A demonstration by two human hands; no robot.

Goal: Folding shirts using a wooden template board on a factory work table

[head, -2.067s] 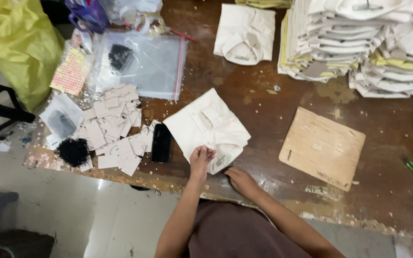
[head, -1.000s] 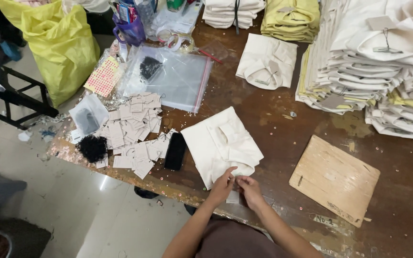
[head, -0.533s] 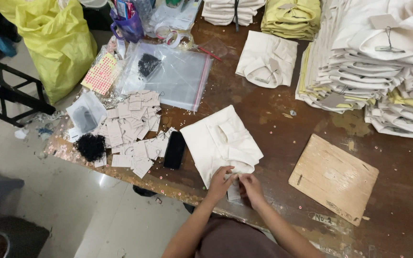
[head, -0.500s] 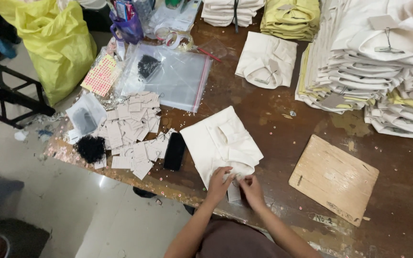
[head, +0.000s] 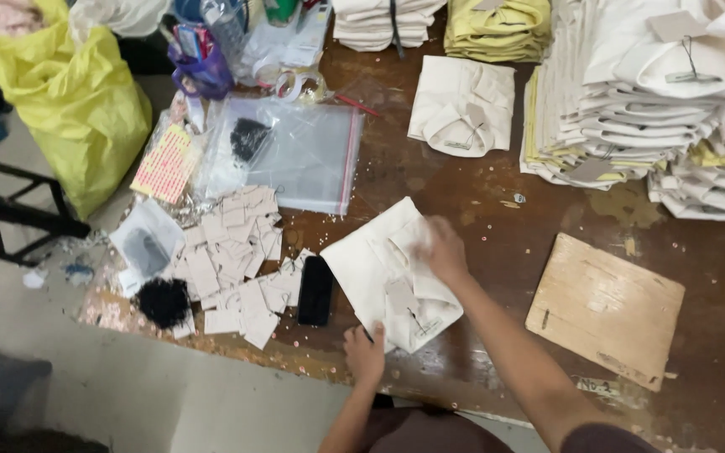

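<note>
One folded cream garment [head: 392, 277] lay under both hands: right hand [head: 442, 249] flat (blurred), left hand [head: 365, 352] pinching its edge.

The left hand [head: 365, 352] is pressing on the near edge of a folded cream garment [head: 392, 273] lying on the brown worktop [head: 497, 252], while the right hand [head: 442, 247] is resting on its top. A black phone [head: 315, 290] is lying just beside it, near scattered paper tags [head: 232, 252].

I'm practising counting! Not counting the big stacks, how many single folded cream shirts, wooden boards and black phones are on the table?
Single folded cream shirts: 2
Wooden boards: 1
Black phones: 1
Total: 4
</note>
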